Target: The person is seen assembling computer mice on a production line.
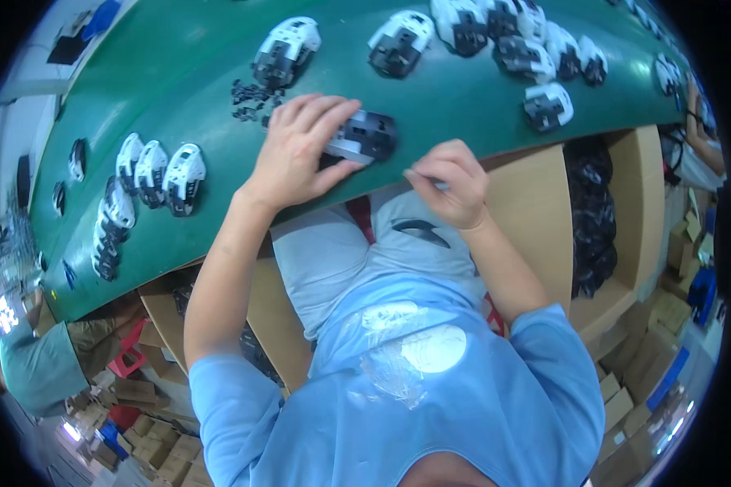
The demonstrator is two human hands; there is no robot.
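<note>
Dark shell with a pale strip point(374, 134) is lying on the green table point(211, 101), near its front edge. Left hand point(300, 148) is gripping it, fingers over the far side, thumb along the near side — probably for steadying. Right hand point(453, 183) is hovering by the table edge, apart from the shell, fingers curling closed; whether they're pinching something small, I can't tell. Small black parts point(250, 96) are lying loosely just beyond the left hand, seemingly for easy reach. White-and-black shells point(400, 45) are lying in groups around — likely keeping out of the hands' way. Cardboard box point(640, 203) is holding dark pieces point(593, 219) beside the table, presumably nearby for convenience.
</note>
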